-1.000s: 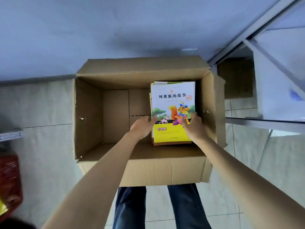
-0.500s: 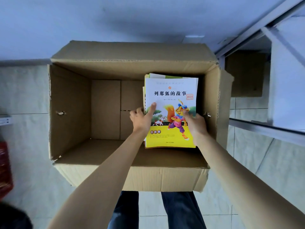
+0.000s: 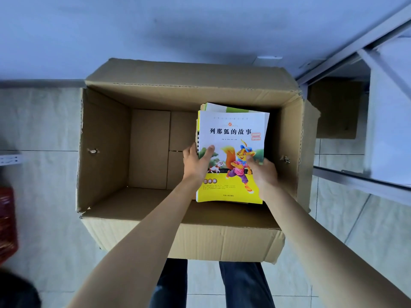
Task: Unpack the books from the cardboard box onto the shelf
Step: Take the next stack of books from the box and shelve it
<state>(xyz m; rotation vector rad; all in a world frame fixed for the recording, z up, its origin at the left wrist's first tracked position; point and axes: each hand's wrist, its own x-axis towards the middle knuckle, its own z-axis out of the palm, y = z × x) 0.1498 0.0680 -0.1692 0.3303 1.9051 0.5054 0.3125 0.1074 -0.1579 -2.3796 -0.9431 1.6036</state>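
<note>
An open cardboard box (image 3: 104, 152) stands on the tiled floor in front of me. Inside its right half is a stack of books (image 3: 231, 134); the top one has a white and yellow cover with a cartoon fox. My left hand (image 3: 196, 163) grips the stack's left edge, thumb on the cover. My right hand (image 3: 263, 174) grips the right edge, thumb on the cover too. The stack is lifted partly above the box floor. How many books lie under the top one is hidden. The left half of the box holds nothing.
A grey metal shelf frame (image 3: 360, 181) with a white panel (image 3: 389, 121) stands to the right of the box. A second brown box (image 3: 335, 110) sits behind it. A red object (image 3: 7, 221) is at the left edge. My legs (image 3: 209, 285) are below the box.
Both hands have closed on the stack's sides and raised it toward me. The box looms larger as my head has moved closer.
</note>
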